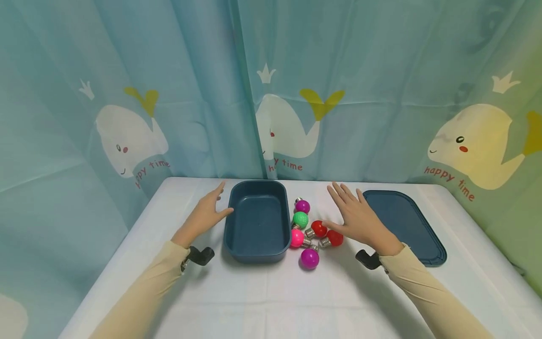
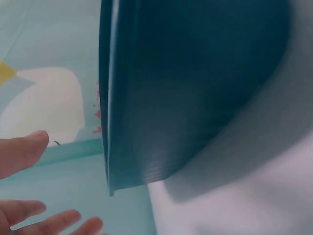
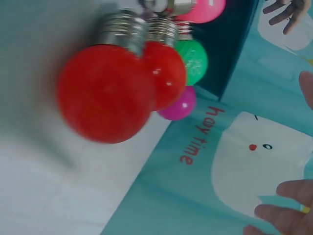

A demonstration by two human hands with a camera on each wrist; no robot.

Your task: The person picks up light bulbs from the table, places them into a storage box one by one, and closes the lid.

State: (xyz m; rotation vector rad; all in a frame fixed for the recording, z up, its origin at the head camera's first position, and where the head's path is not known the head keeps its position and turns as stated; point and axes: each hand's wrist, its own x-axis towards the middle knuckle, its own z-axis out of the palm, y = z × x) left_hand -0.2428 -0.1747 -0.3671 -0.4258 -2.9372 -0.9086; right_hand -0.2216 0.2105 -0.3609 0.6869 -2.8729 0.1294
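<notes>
A dark blue rectangular box (image 1: 256, 226) stands near the table's middle, its inside bare in the head view. My left hand (image 1: 205, 214) is at the box's left side, fingers extended and holding nothing. Several coloured light bulbs lie to the right of the box: purple (image 1: 310, 258), pink (image 1: 297, 238), green (image 1: 300, 219) and red (image 1: 336, 238), with silver screw bases. Over the right edge of this group my right hand (image 1: 355, 219) hovers with fingers spread, nothing in it. The right wrist view shows a red bulb (image 3: 105, 93) close to the camera.
A dark blue lid (image 1: 400, 221) lies flat on the right part of the white table (image 1: 267, 301), partly behind my right hand. A teal curtain (image 1: 203, 94) with whale prints hangs behind the table and along its sides.
</notes>
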